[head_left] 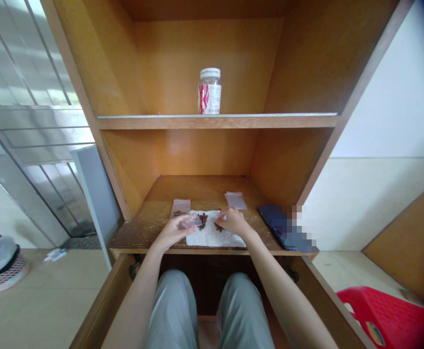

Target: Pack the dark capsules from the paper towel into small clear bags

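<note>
My left hand point(173, 231) is closed on a small clear plastic bag point(189, 222), held just above a white cloth point(212, 236) on the lower wooden shelf point(142, 228). Several small dark brown pieces point(203, 219) lie on that cloth. My right hand point(234, 220) rests over the cloth's right side, fingers pinched together at the brown pieces; what they hold is too small to make out. Two more small bags lie behind the cloth: one with dark contents point(180, 207) at left, one empty-looking point(236, 199) at right.
A clear jar with a white lid and pink label point(209, 91) stands on the upper shelf. A dark flat device point(281, 228) lies on the shelf's right. A red plastic stool point(386, 312) is at lower right, a basket point(1, 264) on the floor at left.
</note>
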`<state>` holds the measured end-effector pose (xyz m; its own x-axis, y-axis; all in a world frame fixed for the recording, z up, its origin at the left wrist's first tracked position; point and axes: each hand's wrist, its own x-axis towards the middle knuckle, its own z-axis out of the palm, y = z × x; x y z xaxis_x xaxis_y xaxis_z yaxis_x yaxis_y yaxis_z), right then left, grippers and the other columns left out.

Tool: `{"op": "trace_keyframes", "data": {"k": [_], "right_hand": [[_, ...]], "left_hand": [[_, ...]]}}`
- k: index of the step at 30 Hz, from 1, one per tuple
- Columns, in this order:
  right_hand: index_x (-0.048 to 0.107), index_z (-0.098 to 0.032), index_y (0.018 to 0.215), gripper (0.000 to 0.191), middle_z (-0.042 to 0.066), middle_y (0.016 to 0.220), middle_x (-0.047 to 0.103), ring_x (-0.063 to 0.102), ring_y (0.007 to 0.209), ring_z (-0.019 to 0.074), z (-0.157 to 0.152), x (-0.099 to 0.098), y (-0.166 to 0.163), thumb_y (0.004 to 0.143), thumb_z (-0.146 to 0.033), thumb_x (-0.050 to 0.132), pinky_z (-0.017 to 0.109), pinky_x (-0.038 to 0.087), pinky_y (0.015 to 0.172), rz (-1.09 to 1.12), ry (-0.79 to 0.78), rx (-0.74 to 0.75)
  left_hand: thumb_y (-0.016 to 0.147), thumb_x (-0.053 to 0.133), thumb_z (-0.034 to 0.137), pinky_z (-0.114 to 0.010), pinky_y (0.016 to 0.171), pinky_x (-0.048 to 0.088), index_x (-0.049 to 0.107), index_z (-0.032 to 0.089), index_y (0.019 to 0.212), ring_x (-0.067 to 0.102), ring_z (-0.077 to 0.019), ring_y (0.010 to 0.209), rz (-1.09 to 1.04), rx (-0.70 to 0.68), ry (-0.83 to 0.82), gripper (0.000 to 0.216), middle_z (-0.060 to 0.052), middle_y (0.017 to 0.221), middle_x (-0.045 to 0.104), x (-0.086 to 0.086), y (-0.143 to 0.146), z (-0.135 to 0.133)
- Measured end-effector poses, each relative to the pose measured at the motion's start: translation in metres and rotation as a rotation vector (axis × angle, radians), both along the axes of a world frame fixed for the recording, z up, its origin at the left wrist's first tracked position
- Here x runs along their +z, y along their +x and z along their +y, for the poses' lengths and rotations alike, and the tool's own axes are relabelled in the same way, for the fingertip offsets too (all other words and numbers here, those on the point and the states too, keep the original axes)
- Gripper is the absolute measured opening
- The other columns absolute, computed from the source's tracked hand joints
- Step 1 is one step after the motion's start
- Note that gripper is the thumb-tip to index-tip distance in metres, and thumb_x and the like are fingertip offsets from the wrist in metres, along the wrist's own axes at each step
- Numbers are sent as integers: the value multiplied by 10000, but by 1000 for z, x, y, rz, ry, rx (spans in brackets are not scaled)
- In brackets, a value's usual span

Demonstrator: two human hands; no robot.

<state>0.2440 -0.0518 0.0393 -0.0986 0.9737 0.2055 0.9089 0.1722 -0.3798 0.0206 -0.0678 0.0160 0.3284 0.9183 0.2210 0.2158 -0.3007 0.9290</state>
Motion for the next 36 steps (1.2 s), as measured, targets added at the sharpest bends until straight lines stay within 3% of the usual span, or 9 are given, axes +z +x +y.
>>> {"op": "trace_keyframes", "data": {"k": [7, 11, 17, 22, 29, 33, 36], "right_hand": [[696, -173, 687, 136, 119, 837, 653, 559, 887, 247, 3, -3, -11, 634, -227, 582, 304, 395, 718, -8, 8, -36], [673, -174, 626, 83, 89, 836, 649, 553, 884, 227, 9, -3, -13, 611, -190, 594, 311, 392, 760, 191, 132, -17], [653, -183, 616, 103, 48, 787, 652, 582, 798, 165, 4, 3, -34, 679, -246, 602, 276, 422, 752, 685, 237, 353], [676, -207, 676, 178, 51, 884, 647, 569, 895, 165, -10, 3, -47, 752, -324, 567, 306, 405, 810, 732, 133, 594], [650, -204, 688, 128, 59, 981, 608, 523, 984, 182, -7, -3, -43, 714, -321, 607, 354, 341, 900, 807, 150, 474], [618, -195, 738, 164, 39, 881, 627, 562, 844, 160, -12, -2, -46, 726, -352, 571, 312, 420, 796, 1045, 23, 528], [589, -192, 780, 182, 27, 852, 614, 573, 739, 148, -19, -1, -52, 692, -351, 590, 296, 471, 679, 1244, -90, 452]], "left_hand": [[653, 664, 372, -329, 839, 405, 572, 152, 1076, 562, -206, 932, 9, 3, -6, 486, -108, 1105, 595, 0, 0, 0], [660, 659, 366, -326, 821, 411, 567, 149, 1081, 569, -204, 905, 22, 6, -7, 482, -111, 1089, 599, 2, 0, -1], [678, 648, 343, -319, 797, 419, 556, 148, 1091, 569, -195, 874, 8, -25, 0, 466, -101, 1028, 615, 6, 2, -3], [667, 659, 320, -323, 832, 408, 538, 165, 1104, 545, -205, 953, -54, -14, 20, 480, -95, 1061, 594, 7, 2, -3], [663, 657, 334, -293, 788, 423, 502, 170, 1128, 565, -163, 856, -143, 78, -49, 517, -64, 935, 605, 9, -1, -3], [695, 620, 368, -257, 686, 436, 571, 141, 938, 577, -139, 719, -200, 91, -149, 337, -40, 781, 613, 13, -1, -3], [672, 643, 358, -216, 592, 419, 564, 134, 801, 552, -106, 612, -189, 53, -158, 271, -12, 697, 594, 14, -2, -3]]}}
